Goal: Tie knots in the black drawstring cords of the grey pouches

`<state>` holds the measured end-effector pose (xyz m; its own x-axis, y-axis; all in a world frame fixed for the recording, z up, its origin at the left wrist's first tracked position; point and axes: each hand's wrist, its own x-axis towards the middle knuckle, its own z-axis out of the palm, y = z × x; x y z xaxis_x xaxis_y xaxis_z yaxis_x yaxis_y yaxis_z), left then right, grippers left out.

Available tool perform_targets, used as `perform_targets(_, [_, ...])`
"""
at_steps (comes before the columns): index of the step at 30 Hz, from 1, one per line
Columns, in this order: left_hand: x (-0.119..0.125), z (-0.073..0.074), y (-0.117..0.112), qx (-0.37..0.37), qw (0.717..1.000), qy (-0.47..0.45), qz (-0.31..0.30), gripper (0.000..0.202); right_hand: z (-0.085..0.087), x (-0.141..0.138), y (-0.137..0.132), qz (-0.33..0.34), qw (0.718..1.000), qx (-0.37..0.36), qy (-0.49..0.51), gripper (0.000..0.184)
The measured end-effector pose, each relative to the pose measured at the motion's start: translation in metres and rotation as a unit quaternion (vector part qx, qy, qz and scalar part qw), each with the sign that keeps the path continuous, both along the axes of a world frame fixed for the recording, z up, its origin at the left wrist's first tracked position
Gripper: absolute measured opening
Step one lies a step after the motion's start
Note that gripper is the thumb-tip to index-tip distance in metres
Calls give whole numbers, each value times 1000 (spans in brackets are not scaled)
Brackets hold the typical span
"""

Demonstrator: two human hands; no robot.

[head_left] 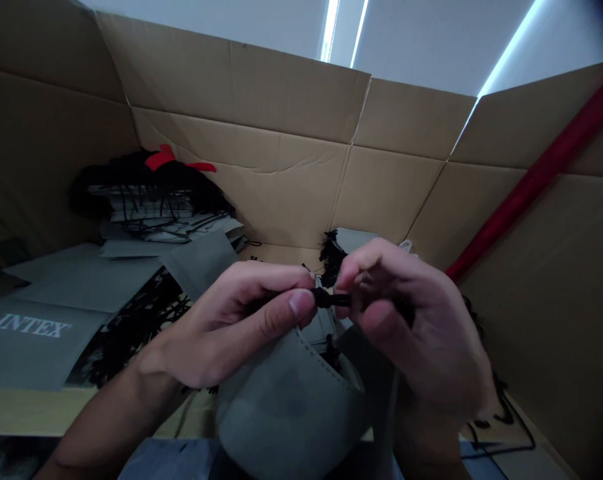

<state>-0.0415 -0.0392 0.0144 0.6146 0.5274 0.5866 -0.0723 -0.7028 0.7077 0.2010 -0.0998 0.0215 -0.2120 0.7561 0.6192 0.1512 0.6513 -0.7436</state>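
Black cord (326,299) in fingertips (300,303) — cardboard wall (261,143) well beyond

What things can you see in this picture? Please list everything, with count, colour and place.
Knotted cord: one, black, between the hands
Pouch with stitched opening: one, grey, below the hands
INTEX-printed pouch: one, grey with white letters, far left
Stacked flat pouches: many, grey, back left
Loose cord ends: uncountable, black, left
Red strips: two visible, red, atop the stack
Long band: one, red, right side
Cardboard panels: several, brown, around the work surface
Work surface: one, pale yellow, beneath the pouches
Light strips: three visible, white, top
Left hand: one, bare, at the knot
Right hand: one, bare, at the cord's right end
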Motion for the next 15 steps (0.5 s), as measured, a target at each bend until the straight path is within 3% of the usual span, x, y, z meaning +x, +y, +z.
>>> perform_targets(4, [2,-1,0,7,1000,5,-12,54,-1,-1,-2,-5,999,39,-13,54])
perform_targets(8, [5,-4,-6,-13,1000,-11,-7,41,-5,-9,-1,1,996,89,-13,36])
perform_targets(12, [7,-4,-11,-12,999,-9,35,53,-6,-15,0,-30,995,93,2,23])
perform_targets(15, [7,-2,-7,-4,1000,6,10,55,-6,-16,1,-42,996,83,-3,20])
